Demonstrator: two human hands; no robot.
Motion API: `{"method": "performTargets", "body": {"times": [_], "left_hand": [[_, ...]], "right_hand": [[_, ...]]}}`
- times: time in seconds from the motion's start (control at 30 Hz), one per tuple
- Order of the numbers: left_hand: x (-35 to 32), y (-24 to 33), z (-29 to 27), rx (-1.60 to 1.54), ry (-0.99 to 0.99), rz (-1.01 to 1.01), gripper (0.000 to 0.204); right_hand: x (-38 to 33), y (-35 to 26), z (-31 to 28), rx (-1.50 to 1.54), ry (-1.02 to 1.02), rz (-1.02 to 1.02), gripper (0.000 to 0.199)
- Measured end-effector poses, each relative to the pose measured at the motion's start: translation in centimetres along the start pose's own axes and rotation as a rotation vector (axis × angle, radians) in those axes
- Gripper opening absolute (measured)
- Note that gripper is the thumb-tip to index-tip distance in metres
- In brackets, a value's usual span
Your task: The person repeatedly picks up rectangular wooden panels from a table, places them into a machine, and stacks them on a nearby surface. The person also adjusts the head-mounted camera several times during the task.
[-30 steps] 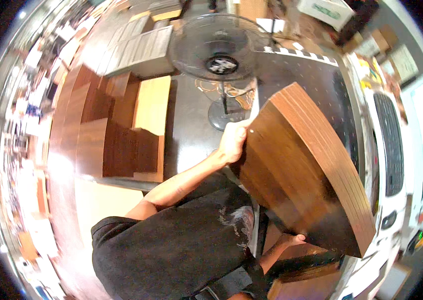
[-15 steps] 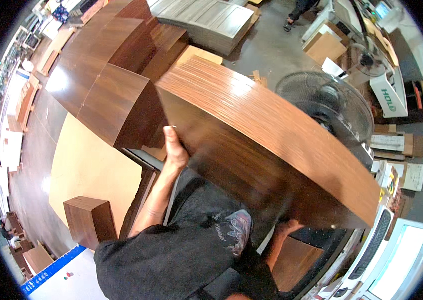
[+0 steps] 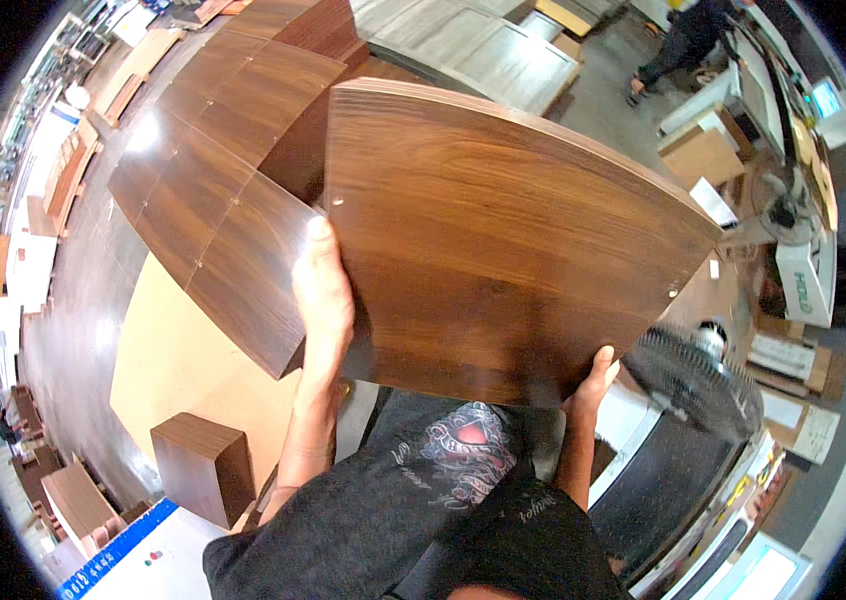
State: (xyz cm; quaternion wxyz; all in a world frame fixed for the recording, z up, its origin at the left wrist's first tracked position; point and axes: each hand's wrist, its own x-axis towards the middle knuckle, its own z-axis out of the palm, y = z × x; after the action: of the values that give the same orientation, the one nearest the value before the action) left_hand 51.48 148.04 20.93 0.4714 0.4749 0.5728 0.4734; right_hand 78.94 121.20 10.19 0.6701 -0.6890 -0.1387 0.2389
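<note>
Near the chest, both hands gripped a dark wooden panel [image 3: 503, 240]: left hand [image 3: 323, 290] clasping its left edge, right hand [image 3: 593, 385] pinching the near corner. Carrying it well probably meant keeping it level, clear of the fan [image 3: 693, 375].

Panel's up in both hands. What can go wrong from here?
1. The panel is held only at its edges: left hand flat on the left side, right hand under the bottom corner. With no wrap-around grip visible, it could slip or tip.
2. It blocks the view ahead, so it might strike the fan just right of it or the stacked panels on the left.
3. A person stands at top right, so swinging it that way looks risky.
</note>
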Motion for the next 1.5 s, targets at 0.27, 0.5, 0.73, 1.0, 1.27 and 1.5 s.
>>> {"method": "performTargets", "body": {"times": [0.27, 0.5, 0.73, 1.0, 1.27, 1.5], "left_hand": [[13.3, 1.1, 15.5, 0.407, -0.068, -0.1, 0.091], [21.5, 1.0, 29.3, 0.588, -0.222, 0.001, 0.096], [24.8, -1.0, 36.2, 0.661, -0.387, -0.114, 0.091], [30.9, -5.1, 38.1, 0.656, -0.373, -0.327, 0.091], [42.0, -11.2, 34.4, 0.595, -0.287, -0.542, 0.086], [50.6, -15.0, 30.7, 0.536, -0.192, -0.754, 0.081]], "right_hand": [[16.9, -1.3, 8.0, 0.125, 0.126, 0.076, 0.079], [28.9, -3.2, 9.2, 0.127, 0.059, 0.354, 0.083], [35.2, -1.0, 9.0, 0.06, 0.118, 0.411, 0.087], [42.8, -1.5, 13.0, -0.032, 0.009, 0.498, 0.084], [52.2, -2.0, 26.3, -0.33, -0.299, 0.733, 0.087], [57.4, -1.9, 37.4, -0.502, -0.438, 0.83, 0.087]]}}
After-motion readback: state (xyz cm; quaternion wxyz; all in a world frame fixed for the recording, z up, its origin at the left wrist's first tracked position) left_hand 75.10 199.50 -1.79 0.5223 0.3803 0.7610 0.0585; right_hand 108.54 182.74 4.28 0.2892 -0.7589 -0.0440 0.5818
